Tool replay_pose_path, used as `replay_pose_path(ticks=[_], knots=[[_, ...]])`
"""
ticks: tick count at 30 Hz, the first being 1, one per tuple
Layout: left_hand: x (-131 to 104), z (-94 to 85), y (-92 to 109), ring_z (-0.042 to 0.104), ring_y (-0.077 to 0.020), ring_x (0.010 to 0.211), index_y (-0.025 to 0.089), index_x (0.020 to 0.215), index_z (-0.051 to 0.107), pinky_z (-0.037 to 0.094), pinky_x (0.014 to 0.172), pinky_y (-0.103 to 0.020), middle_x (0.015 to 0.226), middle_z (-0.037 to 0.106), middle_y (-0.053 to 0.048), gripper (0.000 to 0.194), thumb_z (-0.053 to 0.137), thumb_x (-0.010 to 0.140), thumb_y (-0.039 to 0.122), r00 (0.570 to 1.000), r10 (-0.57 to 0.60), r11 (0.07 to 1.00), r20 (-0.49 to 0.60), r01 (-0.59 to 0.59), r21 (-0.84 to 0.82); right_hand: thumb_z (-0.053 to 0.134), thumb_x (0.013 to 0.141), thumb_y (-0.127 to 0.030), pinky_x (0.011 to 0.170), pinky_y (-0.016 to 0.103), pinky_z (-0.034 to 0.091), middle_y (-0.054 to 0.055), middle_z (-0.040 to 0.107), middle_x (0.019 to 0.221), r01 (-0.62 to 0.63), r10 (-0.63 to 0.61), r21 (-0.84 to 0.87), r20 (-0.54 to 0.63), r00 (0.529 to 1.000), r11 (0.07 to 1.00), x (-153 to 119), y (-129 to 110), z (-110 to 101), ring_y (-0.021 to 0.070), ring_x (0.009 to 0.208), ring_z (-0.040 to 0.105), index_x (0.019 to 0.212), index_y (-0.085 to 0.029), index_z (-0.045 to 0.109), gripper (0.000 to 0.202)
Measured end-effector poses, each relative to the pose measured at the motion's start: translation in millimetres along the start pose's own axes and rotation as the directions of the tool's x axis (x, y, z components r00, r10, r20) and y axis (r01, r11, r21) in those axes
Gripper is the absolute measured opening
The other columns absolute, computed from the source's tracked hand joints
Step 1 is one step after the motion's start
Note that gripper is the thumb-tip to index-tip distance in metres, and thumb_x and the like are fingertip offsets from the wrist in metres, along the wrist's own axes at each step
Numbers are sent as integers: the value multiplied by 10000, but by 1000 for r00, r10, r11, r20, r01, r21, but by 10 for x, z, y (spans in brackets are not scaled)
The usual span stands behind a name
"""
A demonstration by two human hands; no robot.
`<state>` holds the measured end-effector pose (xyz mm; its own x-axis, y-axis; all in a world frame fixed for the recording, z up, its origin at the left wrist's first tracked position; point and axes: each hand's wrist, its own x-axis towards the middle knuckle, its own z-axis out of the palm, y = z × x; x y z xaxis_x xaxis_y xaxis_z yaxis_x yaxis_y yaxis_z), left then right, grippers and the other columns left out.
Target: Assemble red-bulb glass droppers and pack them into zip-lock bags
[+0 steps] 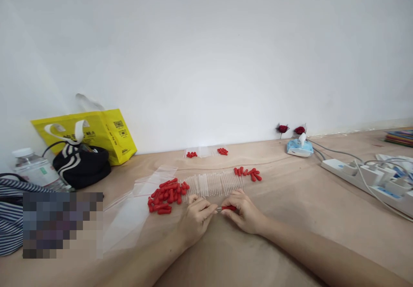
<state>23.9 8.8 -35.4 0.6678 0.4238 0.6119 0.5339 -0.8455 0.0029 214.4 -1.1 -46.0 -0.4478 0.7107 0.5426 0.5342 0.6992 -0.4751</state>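
My left hand [199,218] pinches a thin clear dropper tube [219,209] close above the table. The tube's other end meets a red rubber bulb [229,208], which my right hand [244,211] grips between thumb and fingers. How far the tube sits inside the bulb is hidden. Just beyond my hands lies a row of thin clear tubes [209,184], side by side. A heap of red rubber bulbs [167,194] is at the left end of the row, and a smaller group of red bulbs [253,174] lies at its right end.
Clear plastic bags [129,214] lie left of the heap. Near the wall is another bag [206,151] with red bulbs. A yellow bag [121,136], a black pouch [85,166] and a bottle [37,168] stand left. Tissues [300,149] and a power strip [335,166] are right.
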Motion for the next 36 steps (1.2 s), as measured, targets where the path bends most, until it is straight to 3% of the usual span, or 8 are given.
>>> replay_pose_path(ticks=[11,21,23,25,29,32,34,36], knots=[[7,28,-6,522,-124,583,184,844,617,291,643,-300,631,610,-2,236,383,872,182,1000,7,1000,-13,-7,-3,468,815,-261,727,325,290,29,640,724,65,-61,-74,56,997,995,11,-20,-27,150,713,518,822,-205,611,153],[-34,-8,-80,538,-145,656,183,921,613,331,725,-328,702,628,-20,229,392,877,226,997,-79,996,-8,79,42,528,776,-390,767,366,329,25,632,703,-139,140,62,-14,990,988,39,131,-127,169,735,517,758,-219,642,207],[-25,-29,-71,534,-145,641,191,868,632,338,706,-319,664,618,-15,244,393,874,239,994,-113,993,7,113,38,562,734,-436,738,347,374,32,629,721,-217,240,241,-69,968,946,42,166,-105,168,725,529,753,-201,636,247],[0,-37,-41,533,-145,626,194,823,642,345,678,-307,628,610,-9,259,396,873,255,989,-149,989,8,149,5,589,691,-473,659,304,414,27,608,717,-269,359,463,-116,926,845,53,160,-39,152,673,533,804,-181,606,313],[54,-28,35,516,-139,567,178,786,645,366,637,-298,549,579,-1,289,389,872,280,987,-162,982,-7,160,-104,595,668,-485,573,247,420,-18,523,647,-227,484,702,-189,854,675,130,72,109,115,587,498,900,-187,511,387],[63,-50,52,542,-168,647,171,936,619,394,674,-327,668,629,-31,253,469,824,342,993,-100,975,57,109,-191,546,713,-428,589,241,424,-20,515,646,-259,502,659,-207,840,706,269,102,39,113,599,503,907,-181,501,317],[55,-78,42,553,-202,769,179,1065,562,402,720,-357,836,642,-65,340,519,785,366,990,-98,972,105,118,-201,503,745,-340,594,234,424,-15,538,660,-405,556,500,-197,808,765,390,233,-137,116,617,521,967,-168,512,281],[45,-98,25,547,-217,827,187,1072,555,408,740,-372,913,625,-77,337,534,772,338,982,-131,972,134,154,-179,474,752,-269,563,226,414,-14,559,655,-575,638,306,-170,751,759,501,434,-362,115,591,532,999,-168,538,275]])
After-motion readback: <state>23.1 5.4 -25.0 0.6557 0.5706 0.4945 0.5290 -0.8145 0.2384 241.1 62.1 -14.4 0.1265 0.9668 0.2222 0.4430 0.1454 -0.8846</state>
